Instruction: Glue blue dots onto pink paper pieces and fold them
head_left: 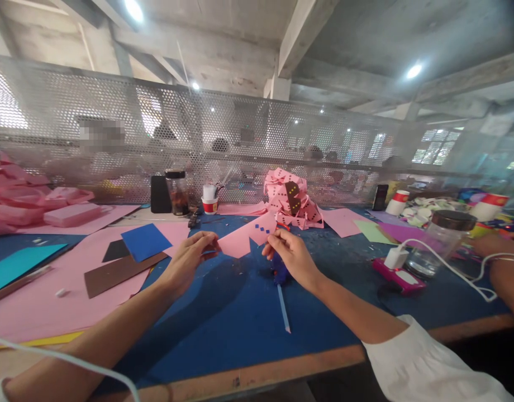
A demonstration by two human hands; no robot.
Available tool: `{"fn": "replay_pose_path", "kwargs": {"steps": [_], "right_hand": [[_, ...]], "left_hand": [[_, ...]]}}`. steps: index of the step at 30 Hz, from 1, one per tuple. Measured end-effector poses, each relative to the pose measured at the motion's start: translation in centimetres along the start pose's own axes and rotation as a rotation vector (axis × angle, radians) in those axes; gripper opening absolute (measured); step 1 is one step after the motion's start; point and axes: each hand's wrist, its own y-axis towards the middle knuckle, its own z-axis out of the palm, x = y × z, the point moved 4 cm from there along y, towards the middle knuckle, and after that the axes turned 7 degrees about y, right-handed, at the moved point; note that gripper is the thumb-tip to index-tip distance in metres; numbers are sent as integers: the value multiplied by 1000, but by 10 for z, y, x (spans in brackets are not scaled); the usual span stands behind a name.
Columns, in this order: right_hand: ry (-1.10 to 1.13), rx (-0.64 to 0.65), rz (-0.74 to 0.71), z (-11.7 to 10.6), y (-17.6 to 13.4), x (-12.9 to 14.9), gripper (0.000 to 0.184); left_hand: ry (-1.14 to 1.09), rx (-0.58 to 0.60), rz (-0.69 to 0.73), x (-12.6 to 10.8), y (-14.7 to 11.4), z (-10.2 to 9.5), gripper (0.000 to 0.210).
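Between both hands, above the blue table (pixel 215 335), is a pink paper piece (pixel 236 241) with angled edges, a notch and a few small blue squares on it. My left hand (pixel 190 258) pinches its left end between thumb and fingers. At the right end my right hand (pixel 291 252) grips the same piece, fingertips closed. Just below that hand lies a dark blue tool (pixel 279 271), partly covered, with a pale stick (pixel 284 310) running out of it; it looks like a glue gun. Behind is a heap of pink paper shapes with dark dots (pixel 282 192).
Blue (pixel 146 242), brown (pixel 118 273) and black sheets lie on large pink paper (pixel 39 312) at left. Jars (pixel 179 192), a cup (pixel 209 205) and a mesh screen (pixel 240 123) stand behind. At right are a pink power strip (pixel 398 274), a cable and another person's arm (pixel 506 273).
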Motion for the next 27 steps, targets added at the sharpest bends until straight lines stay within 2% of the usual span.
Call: {"fn": "replay_pose_path", "kwargs": {"steps": [8,14,27], "right_hand": [[-17,7,-4,1,-1,1,28],[-16,5,-2,1,-1,2,30],[-16,5,-2,1,-2,5,30]], "left_hand": [[15,32,10,1,2,2,27],[84,-25,-7,2,4,2,28],[78,-25,19,6,7,0,23]]}}
